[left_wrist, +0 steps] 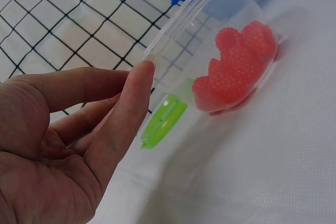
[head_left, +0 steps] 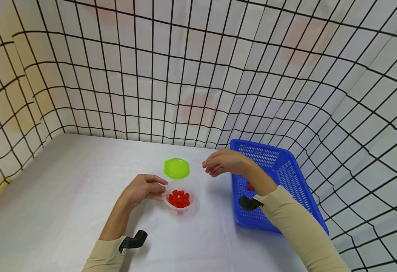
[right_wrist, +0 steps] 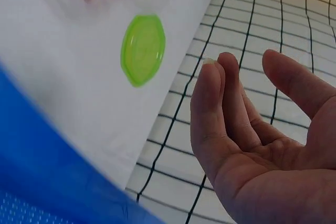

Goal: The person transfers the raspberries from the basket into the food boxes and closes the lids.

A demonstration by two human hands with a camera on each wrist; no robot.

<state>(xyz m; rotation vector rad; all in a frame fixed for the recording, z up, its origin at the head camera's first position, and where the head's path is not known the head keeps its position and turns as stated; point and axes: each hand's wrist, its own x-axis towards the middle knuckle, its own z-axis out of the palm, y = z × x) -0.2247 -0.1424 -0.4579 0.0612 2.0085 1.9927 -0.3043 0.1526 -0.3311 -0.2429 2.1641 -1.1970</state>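
Cup between hands, right aloft

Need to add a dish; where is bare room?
Free: white tabletop left of the left hand, and the front stretch between the beige left sleeve and blue perforated plastic basket. Narrower: between that basket and the round clear plastic bowl. Crowded: around the bowl, its edge pinched by the left hand, green plastic lid behind.

Prob. lab-type booth, exact kind unclear: white-topped tbl, pale walls w/ blk grid on 3 sides, blk wrist devices on sleeves.
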